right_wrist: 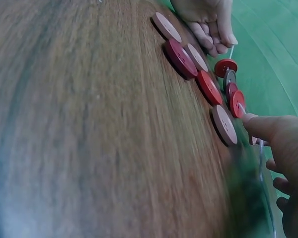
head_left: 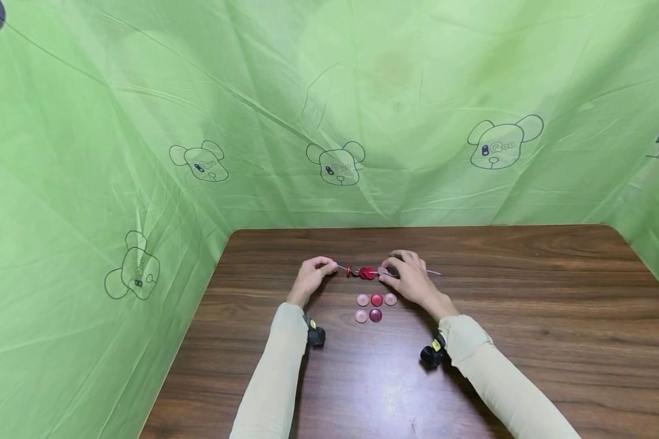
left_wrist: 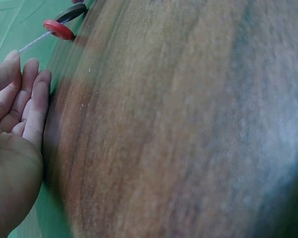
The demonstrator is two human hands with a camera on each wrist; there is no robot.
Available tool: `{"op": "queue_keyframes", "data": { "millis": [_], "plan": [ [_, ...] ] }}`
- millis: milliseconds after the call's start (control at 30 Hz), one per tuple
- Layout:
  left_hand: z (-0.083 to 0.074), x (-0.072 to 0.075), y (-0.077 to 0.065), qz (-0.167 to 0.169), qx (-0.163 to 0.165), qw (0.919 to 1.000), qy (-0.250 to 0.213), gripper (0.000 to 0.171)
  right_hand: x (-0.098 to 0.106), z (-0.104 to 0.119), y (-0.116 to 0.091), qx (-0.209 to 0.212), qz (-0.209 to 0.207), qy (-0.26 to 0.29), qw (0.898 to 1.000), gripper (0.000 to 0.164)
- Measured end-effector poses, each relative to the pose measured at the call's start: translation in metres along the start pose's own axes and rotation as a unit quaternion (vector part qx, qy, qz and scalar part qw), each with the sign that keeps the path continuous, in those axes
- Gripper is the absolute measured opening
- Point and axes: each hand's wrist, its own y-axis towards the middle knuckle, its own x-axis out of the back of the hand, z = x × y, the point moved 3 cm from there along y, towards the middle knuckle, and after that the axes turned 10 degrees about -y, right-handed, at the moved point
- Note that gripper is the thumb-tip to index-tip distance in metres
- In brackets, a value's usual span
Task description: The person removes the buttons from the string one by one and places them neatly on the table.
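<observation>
Between the two hands runs a thin pale string with several buttons threaded on it, among them a red button, a dark grey button and another red button. My left hand pinches the string's left end between thumb and forefinger. At the other side my right hand holds a pink button on the string by thumb and fingertips; the right wrist view mostly hides this button behind the thumb. The string's free tail sticks out past the right hand.
In front of the string, loose buttons lie in two short rows: pink, red and pink behind, pink and dark magenta nearer. The wooden table meets a green curtain at the back and left.
</observation>
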Motion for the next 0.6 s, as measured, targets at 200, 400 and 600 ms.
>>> {"op": "queue_keyframes", "data": {
  "millis": [200,400,600],
  "plan": [
    [-0.001,0.000,0.000,-0.001,0.000,1.0000,-0.001,0.013,0.005,-0.005,-0.003,-0.008,-0.003,0.008,1.000,0.028],
    [0.000,0.000,0.000,-0.002,0.005,1.0000,0.001,0.013,0.008,-0.008,-0.006,-0.009,-0.006,0.008,1.000,0.027],
    [0.001,0.000,0.000,-0.001,0.005,1.0000,0.005,0.012,0.012,-0.012,-0.009,-0.013,-0.008,0.011,1.000,0.027]
  ]
}}
